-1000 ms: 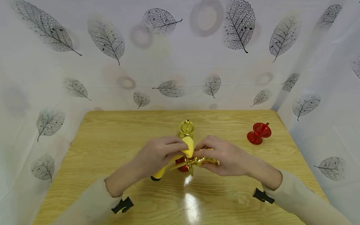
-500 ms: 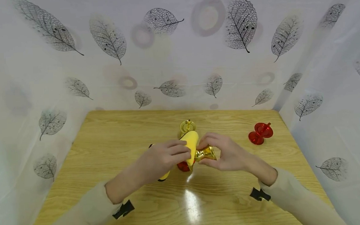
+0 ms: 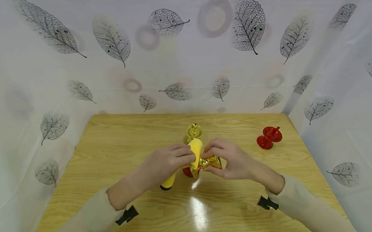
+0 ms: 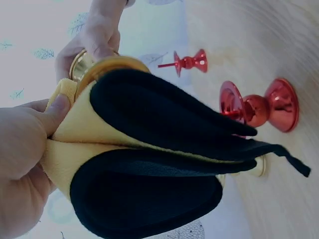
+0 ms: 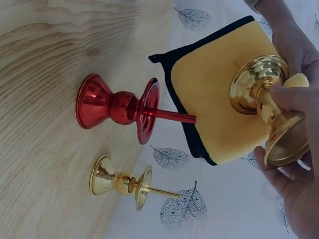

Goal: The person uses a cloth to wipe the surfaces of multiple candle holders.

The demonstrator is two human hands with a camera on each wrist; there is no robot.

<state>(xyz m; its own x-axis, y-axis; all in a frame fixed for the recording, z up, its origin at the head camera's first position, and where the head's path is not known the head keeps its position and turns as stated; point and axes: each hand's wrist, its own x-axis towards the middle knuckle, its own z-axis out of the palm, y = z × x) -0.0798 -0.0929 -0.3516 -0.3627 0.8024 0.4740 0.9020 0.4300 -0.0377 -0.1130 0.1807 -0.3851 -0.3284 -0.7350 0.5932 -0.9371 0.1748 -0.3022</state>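
Observation:
A gold candlestick (image 3: 212, 162) lies tilted on its side in the air above the table, its base toward the right. My right hand (image 3: 233, 159) grips it by the stem and base with thumb and fingers. My left hand (image 3: 166, 164) pinches a yellow cloth (image 5: 214, 94) with a dark border, folded over the candlestick's dish end. In the left wrist view the cloth's dark-edged folds (image 4: 149, 189) hang down in front and hide part of the gold dish. Below the hands stands a red candlestick (image 5: 123, 107), mostly covered in the head view.
Just behind the hands a second gold candlestick (image 3: 194, 132) stands upright on the wooden table (image 3: 130, 132). Another red candlestick (image 3: 269, 137) is at the far right. A white curtain (image 3: 184, 67) with leaf prints surrounds the back and sides.
The cloth has shifted over the candlestick's dish end, covering more at half a second ago than now. My right hand has changed its grip, and the gold base now shows beyond its fingers.

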